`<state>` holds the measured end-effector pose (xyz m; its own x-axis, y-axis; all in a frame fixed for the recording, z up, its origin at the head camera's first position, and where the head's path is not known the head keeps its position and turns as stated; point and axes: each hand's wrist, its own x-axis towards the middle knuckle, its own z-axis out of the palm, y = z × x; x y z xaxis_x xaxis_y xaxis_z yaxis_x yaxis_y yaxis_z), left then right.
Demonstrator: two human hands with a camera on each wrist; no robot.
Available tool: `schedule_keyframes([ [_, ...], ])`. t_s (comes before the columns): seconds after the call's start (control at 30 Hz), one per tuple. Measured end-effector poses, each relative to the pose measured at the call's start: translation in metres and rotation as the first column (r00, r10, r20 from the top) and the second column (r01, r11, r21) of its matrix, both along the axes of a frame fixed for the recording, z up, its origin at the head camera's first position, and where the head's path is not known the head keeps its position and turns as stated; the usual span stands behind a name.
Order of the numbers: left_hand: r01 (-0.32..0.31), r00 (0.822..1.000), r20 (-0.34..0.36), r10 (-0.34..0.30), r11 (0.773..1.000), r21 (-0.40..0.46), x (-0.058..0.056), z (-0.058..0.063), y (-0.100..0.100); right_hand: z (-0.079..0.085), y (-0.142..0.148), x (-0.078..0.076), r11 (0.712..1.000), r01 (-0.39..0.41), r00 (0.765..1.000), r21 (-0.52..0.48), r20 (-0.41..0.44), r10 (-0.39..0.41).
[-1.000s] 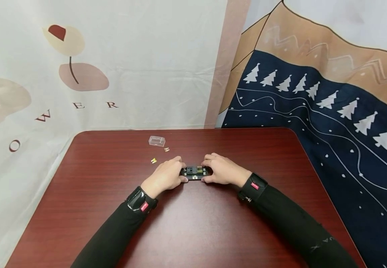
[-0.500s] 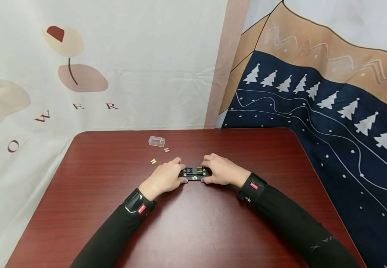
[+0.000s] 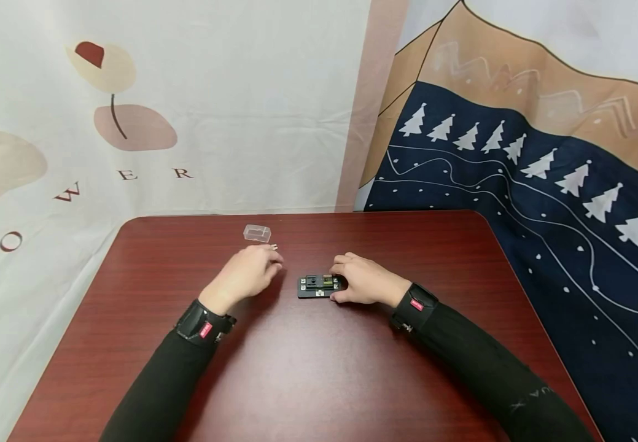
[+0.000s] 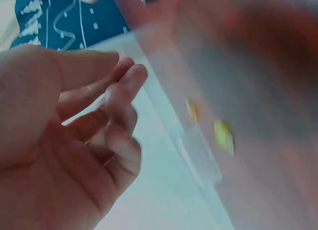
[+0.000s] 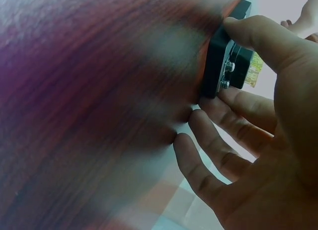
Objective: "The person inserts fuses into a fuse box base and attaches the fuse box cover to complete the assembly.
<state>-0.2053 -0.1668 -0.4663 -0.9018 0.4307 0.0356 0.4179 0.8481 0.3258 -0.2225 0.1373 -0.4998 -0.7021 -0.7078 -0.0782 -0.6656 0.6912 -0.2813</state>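
Observation:
My right hand (image 3: 369,281) grips the right end of a black terminal block (image 3: 314,287) on the table, thumb at the front edge and fingers behind. In the right wrist view the block (image 5: 223,56) shows metal screws and a yellow-green label. My left hand (image 3: 244,275) hovers to the left of it, fingers loosely bent and holding nothing. Near its fingertips in the head view lies a small tan two-pronged piece (image 3: 274,247), like a blade fuse. A similar yellow piece (image 4: 223,134) shows, blurred, in the left wrist view; the left hand hides it in the head view.
A clear plastic cover (image 3: 256,232) lies near the table's back edge, just beyond the left hand. The reddish-brown table (image 3: 319,380) ends against printed cloth hangings (image 3: 241,123) at the back.
My left hand has let go of the block's left end and moved left and away, over the small pieces. The right hand keeps its grip on the block.

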Motion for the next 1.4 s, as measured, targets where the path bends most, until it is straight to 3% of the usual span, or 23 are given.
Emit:
schedule_keyframes([
  [0.1,-0.046,0.995,-0.086,0.042,0.998,-0.036,-0.008,0.004,-0.016,0.0,-0.001,0.0,1.0,0.002,1.0,-0.001,0.002,-0.002],
  [0.2,-0.066,0.992,-0.112,0.056,0.995,-0.08,-0.016,0.005,-0.03,0.0,-0.001,-0.001,1.0,0.005,1.0,0.002,0.002,-0.005],
  [0.47,0.008,0.999,-0.042,-0.013,0.99,-0.138,-0.027,-0.002,-0.047,-0.001,-0.001,-0.001,1.0,0.006,1.0,-0.001,0.01,-0.006],
  [0.77,0.059,0.993,-0.086,-0.076,0.981,-0.186,-0.031,-0.012,-0.052,-0.002,-0.001,-0.003,1.0,-0.013,1.0,-0.006,-0.009,0.013],
  [1.07,0.041,0.995,-0.079,-0.055,0.985,-0.168,-0.032,-0.018,-0.054,0.0,-0.001,-0.002,1.0,-0.01,1.0,-0.002,-0.005,0.01],
  [1.4,0.031,0.999,-0.037,-0.037,0.988,-0.154,-0.033,-0.017,-0.055,0.001,-0.002,-0.002,1.0,-0.011,1.0,0.009,-0.002,0.011],
])
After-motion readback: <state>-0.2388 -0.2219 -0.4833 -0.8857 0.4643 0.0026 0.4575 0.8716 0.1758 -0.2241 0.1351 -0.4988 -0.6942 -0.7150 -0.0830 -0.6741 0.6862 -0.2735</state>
